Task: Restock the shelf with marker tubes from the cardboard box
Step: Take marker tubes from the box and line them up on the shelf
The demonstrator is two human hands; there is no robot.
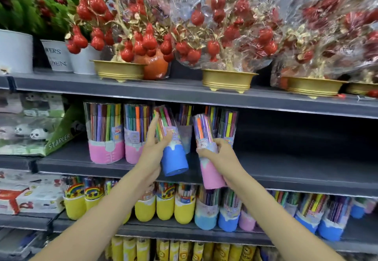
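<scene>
My left hand [152,148] holds a blue-based marker tube [172,154], tilted, in front of the middle shelf [286,170]. My right hand [216,154] grips a pink-based marker tube [208,170], also tilted, just to the right. Two pink-based tubes [106,132] stand upright on the shelf at the left, and more tubes [227,125] stand behind my hands. The cardboard box is out of view.
The right part of the middle shelf is bare dark board. The shelf below [184,230] holds several yellow, blue and pink tubes. Above stand gold pots [229,80] with wrapped red fruit trees. A green stapler box [59,136] sits at the left.
</scene>
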